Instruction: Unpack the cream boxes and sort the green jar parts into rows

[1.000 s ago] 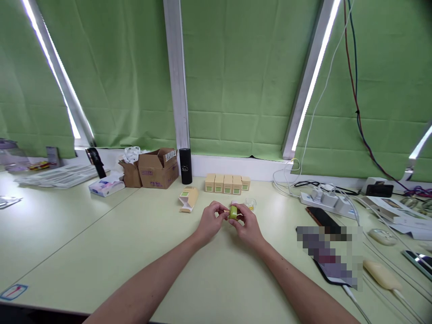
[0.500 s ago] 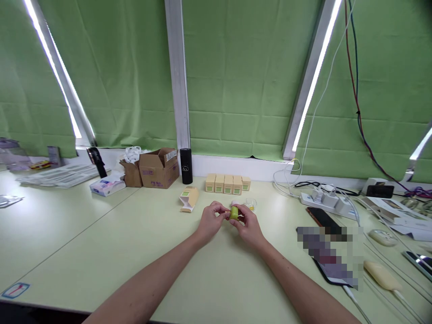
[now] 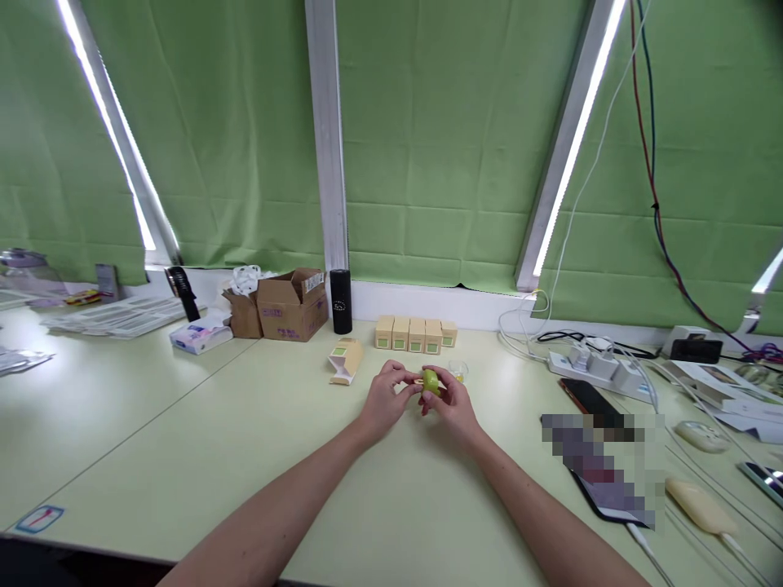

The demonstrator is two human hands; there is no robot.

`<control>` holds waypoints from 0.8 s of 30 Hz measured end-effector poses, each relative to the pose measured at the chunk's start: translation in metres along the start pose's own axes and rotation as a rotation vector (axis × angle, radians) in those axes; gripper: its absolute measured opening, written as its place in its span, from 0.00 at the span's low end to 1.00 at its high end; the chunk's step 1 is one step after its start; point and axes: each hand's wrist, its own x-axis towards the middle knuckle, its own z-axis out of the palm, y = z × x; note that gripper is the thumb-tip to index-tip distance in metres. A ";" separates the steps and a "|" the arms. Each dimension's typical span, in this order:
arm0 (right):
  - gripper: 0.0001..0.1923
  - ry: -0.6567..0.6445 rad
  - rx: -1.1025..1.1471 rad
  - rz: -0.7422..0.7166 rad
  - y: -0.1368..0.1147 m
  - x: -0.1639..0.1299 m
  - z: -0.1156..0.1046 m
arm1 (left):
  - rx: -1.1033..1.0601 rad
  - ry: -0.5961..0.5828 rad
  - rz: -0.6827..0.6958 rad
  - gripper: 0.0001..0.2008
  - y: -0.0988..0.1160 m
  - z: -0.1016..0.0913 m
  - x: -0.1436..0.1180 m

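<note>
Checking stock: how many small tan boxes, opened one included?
6 small tan boxes: five right of the black cylinder (leftmost, second, third, fourth, rightmost); an opened box nearer, left of them. More could hide behind the row.

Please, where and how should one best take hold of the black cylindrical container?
Probably around its mid-body, from the front right: the black cylindrical container stands upright and straight-sided, with the cardboard box close on its left and more room on its right.
</note>
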 end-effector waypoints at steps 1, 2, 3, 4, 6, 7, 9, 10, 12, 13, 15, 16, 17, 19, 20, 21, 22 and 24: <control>0.28 -0.014 0.017 0.009 -0.002 0.001 0.000 | 0.000 0.004 -0.005 0.06 0.001 0.000 0.000; 0.28 -0.024 0.028 0.018 -0.003 0.001 -0.001 | 0.000 0.008 -0.007 0.08 0.002 0.001 -0.001; 0.28 -0.025 0.032 0.026 -0.004 0.002 -0.001 | 0.001 0.010 -0.006 0.10 0.002 0.001 -0.001; 0.27 -0.017 0.029 0.030 -0.004 0.003 -0.002 | 0.003 0.007 -0.005 0.12 0.002 0.002 -0.001; 0.27 0.008 -0.008 0.025 -0.004 0.004 -0.004 | 0.012 -0.003 -0.002 0.16 0.003 0.002 -0.002; 0.27 0.023 -0.053 0.014 -0.005 0.004 -0.005 | 0.019 -0.008 -0.001 0.17 0.004 0.001 -0.002; 0.25 0.059 -0.180 -0.030 -0.005 0.004 -0.007 | 0.032 -0.018 0.003 0.19 0.006 0.000 -0.002; 0.25 0.075 -0.246 -0.059 -0.005 0.004 -0.008 | 0.035 -0.023 0.005 0.19 0.007 -0.001 -0.002; 0.25 0.098 -0.356 -0.121 -0.006 0.003 -0.010 | 0.031 -0.032 0.012 0.20 0.009 -0.002 -0.002; 0.26 0.103 -0.400 -0.153 -0.006 0.002 -0.010 | 0.023 -0.032 0.015 0.20 0.009 -0.002 -0.002; 0.29 0.099 -0.482 -0.216 -0.005 0.001 -0.010 | 0.004 -0.027 0.018 0.21 0.008 -0.002 -0.003; 0.30 0.094 -0.521 -0.248 -0.004 0.000 -0.010 | -0.003 -0.024 0.019 0.22 0.007 -0.001 -0.003; 0.31 0.088 -0.555 -0.282 -0.003 0.000 -0.010 | -0.006 -0.024 0.017 0.23 0.006 0.000 -0.004; 0.32 0.067 -0.606 -0.341 -0.001 0.000 -0.010 | -0.003 -0.031 0.016 0.25 0.004 0.001 -0.004; 0.33 0.056 -0.624 -0.366 -0.001 0.000 -0.009 | 0.001 -0.037 0.020 0.26 0.003 0.001 -0.004; 0.32 0.046 -0.639 -0.387 -0.001 -0.001 -0.009 | 0.006 -0.043 0.027 0.26 0.002 0.001 -0.004; 0.32 0.037 -0.652 -0.403 -0.001 -0.001 -0.009 | 0.012 -0.049 0.036 0.26 0.002 0.001 -0.004; 0.31 0.026 -0.672 -0.422 -0.002 -0.001 -0.009 | 0.024 -0.054 0.055 0.25 0.002 0.001 -0.004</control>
